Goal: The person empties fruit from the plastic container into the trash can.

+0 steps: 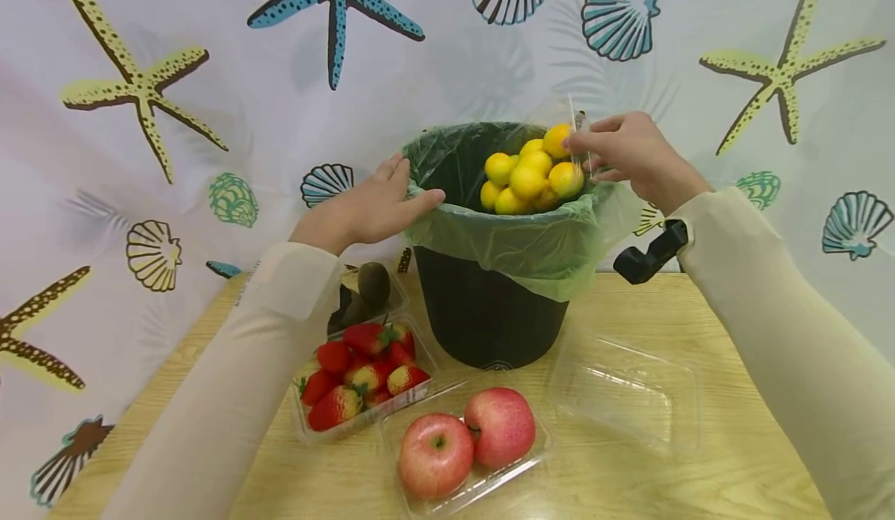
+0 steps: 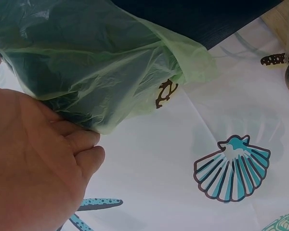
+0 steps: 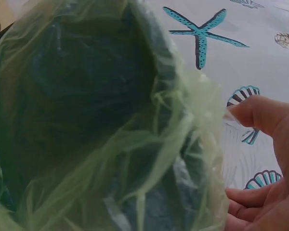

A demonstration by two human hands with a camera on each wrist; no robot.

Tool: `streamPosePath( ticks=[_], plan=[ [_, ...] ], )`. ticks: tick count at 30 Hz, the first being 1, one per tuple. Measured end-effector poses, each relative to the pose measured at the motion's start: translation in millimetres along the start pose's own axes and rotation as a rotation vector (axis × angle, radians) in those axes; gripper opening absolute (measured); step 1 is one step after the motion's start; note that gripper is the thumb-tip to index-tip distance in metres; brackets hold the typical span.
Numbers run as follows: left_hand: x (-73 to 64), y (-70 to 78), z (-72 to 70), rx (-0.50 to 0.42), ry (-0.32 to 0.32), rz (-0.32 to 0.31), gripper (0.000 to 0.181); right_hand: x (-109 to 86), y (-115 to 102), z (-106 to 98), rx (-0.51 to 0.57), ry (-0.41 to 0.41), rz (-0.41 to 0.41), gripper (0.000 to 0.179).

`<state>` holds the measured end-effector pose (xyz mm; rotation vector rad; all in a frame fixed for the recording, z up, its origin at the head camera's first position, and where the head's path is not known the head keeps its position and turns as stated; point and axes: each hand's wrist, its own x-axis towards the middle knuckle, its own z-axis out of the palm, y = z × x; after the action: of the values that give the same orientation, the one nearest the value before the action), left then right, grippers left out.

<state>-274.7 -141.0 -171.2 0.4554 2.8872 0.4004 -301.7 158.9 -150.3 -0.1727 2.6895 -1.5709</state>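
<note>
On the pale wooden table (image 1: 720, 310), I see a round black bin (image 1: 489, 306) with a translucent green liner (image 1: 531, 254) folded over its rim, its mouth showing open room left of a cluster of round yellow fruits (image 1: 528, 182); two pinkish-red apples (image 1: 447, 450) lie just in front. The left hand (image 1: 367, 205), fingers and thumb loosely spread, touches the lined rim, while the right hand (image 1: 632, 153) pinches a clear plastic container (image 1: 576, 143) by the fruits.

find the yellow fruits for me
In the head view, the yellow fruits are clustered at the mouth of the black bin, toward its right side, next to the right hand.
</note>
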Motion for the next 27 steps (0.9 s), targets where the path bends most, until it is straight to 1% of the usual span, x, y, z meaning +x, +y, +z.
streamPosePath(
  ticks=[3, 5, 10, 13, 16, 18, 21, 25, 27],
  plan=[
    [-0.2, 0.3, -0.2, 0.002, 0.002, 0.003, 0.086, -0.9, -1.1, 3.6, -0.031, -0.014, -0.015, 0.075],
    [0.0, 0.6, -0.3, 0.0, 0.001, 0.005, 0.086, -1.4, -0.6, 5.4, -0.059, -0.018, -0.037, 0.074],
    [-0.1, 0.8, -0.2, 0.001, 0.005, 0.003, 0.085, -2.9, 3.2, 9.1, -0.13, -0.029, -0.139, 0.07],
    [-0.7, 0.7, -0.3, -0.001, 0.008, 0.002, 0.085, -3.7, 4.3, 10.5, -0.139, -0.047, -0.182, 0.07],
    [-1.3, 0.3, -0.6, -0.006, 0.01, -0.002, 0.085, -4.3, 4.4, 10.6, -0.139, -0.067, -0.2, 0.07],
    [-1.4, 0.1, -0.6, -0.009, 0.01, -0.006, 0.085, -4.2, 5.2, 10.3, -0.129, -0.075, -0.205, 0.071],
    [-1.5, 0.0, -0.6, -0.013, 0.008, -0.01, 0.086, -4.0, 6.5, 9.5, -0.113, -0.066, -0.193, 0.069],
    [-1.6, 0.3, -0.8, -0.023, 0.007, -0.013, 0.086, -1.9, 7.0, 6.5, -0.043, -0.031, -0.124, 0.067],
    [-1.5, 0.3, -0.8, -0.024, 0.007, -0.013, 0.086, -0.4, 6.6, 4.3, 0.024, -0.015, -0.083, 0.064]
  ],
)
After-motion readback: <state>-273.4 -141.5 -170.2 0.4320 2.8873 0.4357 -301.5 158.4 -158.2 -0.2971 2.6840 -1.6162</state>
